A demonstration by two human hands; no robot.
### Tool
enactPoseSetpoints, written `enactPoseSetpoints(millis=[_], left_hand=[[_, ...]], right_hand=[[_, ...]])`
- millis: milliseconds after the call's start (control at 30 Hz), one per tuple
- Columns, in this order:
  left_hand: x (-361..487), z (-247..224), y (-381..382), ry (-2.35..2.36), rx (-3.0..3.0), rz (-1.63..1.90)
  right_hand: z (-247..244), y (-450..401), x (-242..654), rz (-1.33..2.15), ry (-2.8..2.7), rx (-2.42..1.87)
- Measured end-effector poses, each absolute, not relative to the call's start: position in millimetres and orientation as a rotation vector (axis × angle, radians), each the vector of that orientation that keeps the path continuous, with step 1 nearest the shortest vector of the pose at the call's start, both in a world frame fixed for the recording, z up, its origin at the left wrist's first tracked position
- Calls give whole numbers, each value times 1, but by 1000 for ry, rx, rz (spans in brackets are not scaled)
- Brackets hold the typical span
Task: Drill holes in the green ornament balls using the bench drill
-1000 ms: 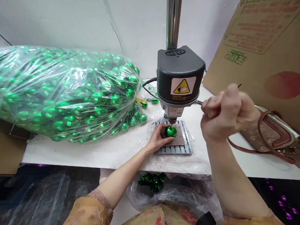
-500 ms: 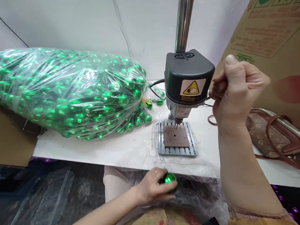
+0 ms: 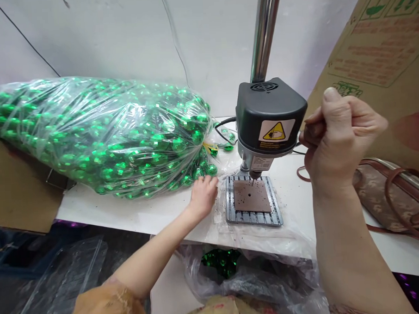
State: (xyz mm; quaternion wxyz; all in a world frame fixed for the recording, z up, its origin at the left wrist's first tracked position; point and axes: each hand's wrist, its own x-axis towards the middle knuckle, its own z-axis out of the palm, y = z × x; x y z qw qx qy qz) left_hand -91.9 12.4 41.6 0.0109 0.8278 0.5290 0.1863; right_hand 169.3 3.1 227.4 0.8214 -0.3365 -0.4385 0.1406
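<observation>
1. White table [image 3: 170, 212] sits under nearly everything here, and it's pretty messy around the drill.
2. Clear bag [image 3: 101, 143] on its side at left, stuffed with shiny green balls [image 3: 177, 143], yellow tie [image 3: 209, 148] at the neck.
3. Cardboard box [image 3: 371, 52] standing at right.
4. Drill [image 3: 270, 117], black on top, bit [image 3: 253, 182] pointing down at the board.
5. Purse [image 3: 381, 200], tan and brown, right by the box.
6. Base [image 3: 277, 214] under the drill, with a brown board [image 3: 253, 203] on it, one dark hole showing.
7. Right hand [image 3: 344, 137] up beside the drill, fingers curled in a fist; can't see what's inside, if anything.
8. Left hand [image 3: 204, 194] down by the bag's neck, fingers bent against the balls, can't tell if they've grabbed one.
9. One ball [image 3: 213, 169] right at those fingertips.
</observation>
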Motion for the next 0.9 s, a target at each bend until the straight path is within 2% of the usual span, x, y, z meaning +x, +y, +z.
enactPoseSetpoints(millis=[133,300,467,633,767,900], left_hand=[[-81,53,70,1950,2552,248],[-86,48,93,1973,2592,241],[-89,53,89,1860,2646,222],[-76,59,99,1360,2913,326],[-75,62,123,1464,2843,188],[-88,62,125,1370,2843,268]], right_hand=[[226,3,171,306,-934,-711],[226,2,170,309,-945,-708],[224,2,170,286,-946,-701],[223,2,171,270,-974,-680],[223,2,170,265,-965,-682],[223,1,170,280,-964,-666]])
